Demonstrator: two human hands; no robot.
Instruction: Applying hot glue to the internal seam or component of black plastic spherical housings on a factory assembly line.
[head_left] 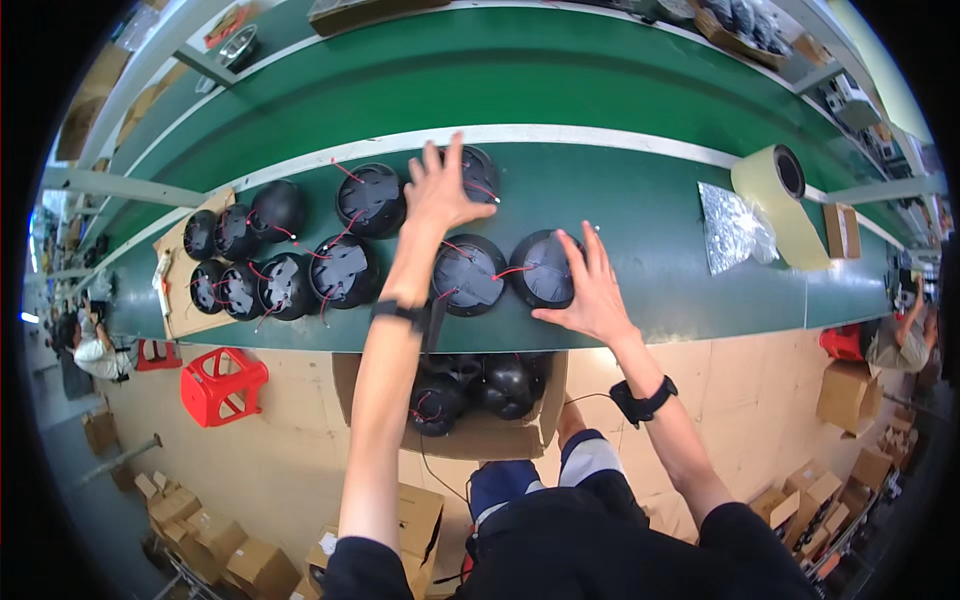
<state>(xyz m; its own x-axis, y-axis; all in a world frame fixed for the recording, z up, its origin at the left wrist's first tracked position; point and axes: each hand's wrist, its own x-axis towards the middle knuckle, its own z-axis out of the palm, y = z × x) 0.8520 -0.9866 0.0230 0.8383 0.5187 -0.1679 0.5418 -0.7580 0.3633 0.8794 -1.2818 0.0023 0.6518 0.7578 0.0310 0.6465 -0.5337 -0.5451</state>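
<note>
2 hands (pixel 447 190) (pixel 588 290) flat, grip spread, on black domes (pixel 478 172) (pixel 542 268); bare belt (pixel 650 250) right

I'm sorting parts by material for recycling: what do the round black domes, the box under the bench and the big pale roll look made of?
Round black domes: likely moulded plastic, matt ribbed inside, glossy outer shell, thin red wires attached. Box holding more domes: brown corrugated cardboard, going by its folded flaps. Pale roll: probably paper or tape on a dark core; can't tell which.

- Black dome-shaped housings (pixel 467 275) on the green belt (pixel 640 230): ten, several hidden in part;
- Housings in the open carton (pixel 480 435) below: at least three;
- Tape rolls (pixel 775 185): one;
- Red stools (pixel 222 385): two;
- Foil bags (pixel 735 228): one.
</note>
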